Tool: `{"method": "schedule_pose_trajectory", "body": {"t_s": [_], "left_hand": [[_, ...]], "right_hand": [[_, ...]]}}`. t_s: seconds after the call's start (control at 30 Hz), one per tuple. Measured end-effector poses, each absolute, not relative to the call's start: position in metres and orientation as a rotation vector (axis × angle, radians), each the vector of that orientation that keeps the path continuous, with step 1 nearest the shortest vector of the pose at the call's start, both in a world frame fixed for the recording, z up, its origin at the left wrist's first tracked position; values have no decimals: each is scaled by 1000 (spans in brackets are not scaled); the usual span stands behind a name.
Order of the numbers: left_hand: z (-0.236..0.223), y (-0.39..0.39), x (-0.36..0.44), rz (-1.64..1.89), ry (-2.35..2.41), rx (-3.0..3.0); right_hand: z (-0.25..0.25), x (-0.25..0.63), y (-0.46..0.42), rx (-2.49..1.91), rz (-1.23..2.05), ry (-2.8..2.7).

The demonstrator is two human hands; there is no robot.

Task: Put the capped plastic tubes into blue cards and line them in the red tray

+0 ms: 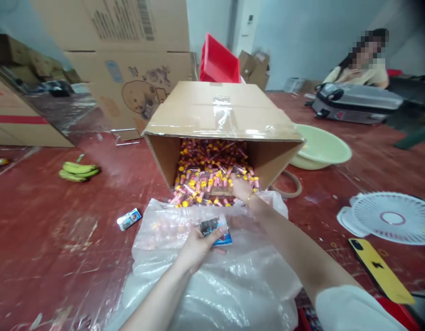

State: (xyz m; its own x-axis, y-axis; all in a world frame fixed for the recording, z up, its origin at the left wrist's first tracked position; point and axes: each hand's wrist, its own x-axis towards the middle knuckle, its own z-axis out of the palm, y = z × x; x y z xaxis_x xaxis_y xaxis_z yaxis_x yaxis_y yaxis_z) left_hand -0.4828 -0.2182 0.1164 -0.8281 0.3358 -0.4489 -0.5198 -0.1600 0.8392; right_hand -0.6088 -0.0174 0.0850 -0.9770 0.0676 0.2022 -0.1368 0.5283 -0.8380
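"Two-handed, huh? Holding what with the left hand [195, 248], exactly?"

"Pinching a blue packet [226, 238] with that one, thumb pressing on top. Running roughly left to right along its long axis, as far as visible, over the near plastic sheet [201, 285]."

"And with the right hand [241, 185]? Grabbing anything?"

"Reaching farther out, into the near opening of the cardboard box [205, 110], right of centre. Touching the yellow-capped tubes [210, 184], by the look of it, but not seeing enough to tell about spread or pinched fingertips, what with blur and clutter."

"So touching the pile with the right only?"

"Yep, and holding the left one nearer and more to the left, outside the box."

"Lining up at all, long-axis-wise, in that pile?"

"Nope, pointing every which way, lying right around the right fingertips and spreading far and left of them. Also spotting a loose packet [128, 219] on the floor [105, 266], left of the left hand, slanting from near left to far right."
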Motion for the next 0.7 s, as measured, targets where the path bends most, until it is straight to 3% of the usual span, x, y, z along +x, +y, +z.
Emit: {"method": "schedule_pose_trajectory", "body": {"t_s": [0.17, 0.37, 0.7], "left_hand": [[112, -216, -488, 2012, 1469, -210], [110, -209, -489, 2002, 1458, -171], [108, -210, -491, 2072, 1527, 44]], "right_hand": [[101, -568, -4, 9, 1541, -2505], [144, -498, -12, 235, 1976, -2218], [159, -482, -28, 534, 1674, -2247]]}}
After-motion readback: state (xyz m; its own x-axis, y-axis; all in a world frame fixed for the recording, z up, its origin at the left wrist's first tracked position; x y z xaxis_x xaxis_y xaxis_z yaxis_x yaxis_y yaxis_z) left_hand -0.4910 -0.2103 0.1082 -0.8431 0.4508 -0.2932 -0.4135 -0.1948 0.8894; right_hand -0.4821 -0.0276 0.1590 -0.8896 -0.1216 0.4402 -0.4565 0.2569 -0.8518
